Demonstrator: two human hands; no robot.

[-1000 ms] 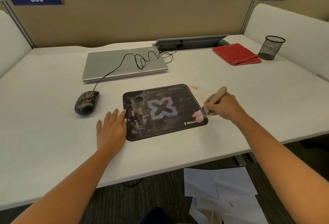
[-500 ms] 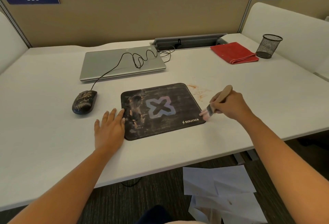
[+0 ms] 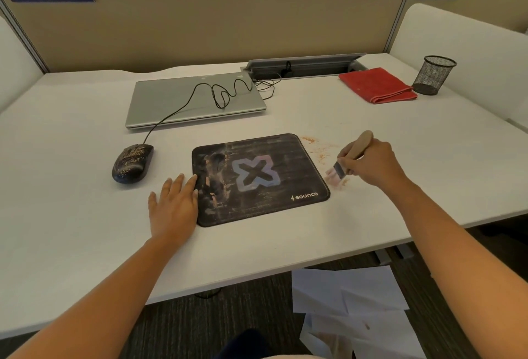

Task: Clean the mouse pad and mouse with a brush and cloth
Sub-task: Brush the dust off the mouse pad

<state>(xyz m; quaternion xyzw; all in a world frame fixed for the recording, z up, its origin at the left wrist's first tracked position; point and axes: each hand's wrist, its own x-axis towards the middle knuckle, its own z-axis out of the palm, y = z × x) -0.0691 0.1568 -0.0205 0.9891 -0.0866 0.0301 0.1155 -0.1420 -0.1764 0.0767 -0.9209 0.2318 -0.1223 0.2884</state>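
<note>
From my head camera: my left hand point(image 3: 174, 206) lies flat and open, fingers pinning the mouse pad's point(image 3: 258, 180) nine o'clock edge so it won't slide. My right hand point(image 3: 371, 163) is closed around the brush point(image 3: 350, 157), bristles on the desk point(image 3: 314, 238) at the pad's three o'clock, pushing crumbs point(image 3: 317, 148) clear. The speckled mouse point(image 3: 132, 163) waits at nine o'clock; the red cloth point(image 3: 377, 84) sits at one o'clock.

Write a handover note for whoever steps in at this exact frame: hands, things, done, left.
Left hand: flat on the white desk, fingertips on the left edge of the black rectangular mouse pad.
Right hand: grip on the wooden-handled brush, bristles on the desk just right of the pad.
Done: some crumbs swept off to the pad's right.
Left: smears on the pad's left part, the speckled black wired mouse, wiping with the folded red cloth.
</note>
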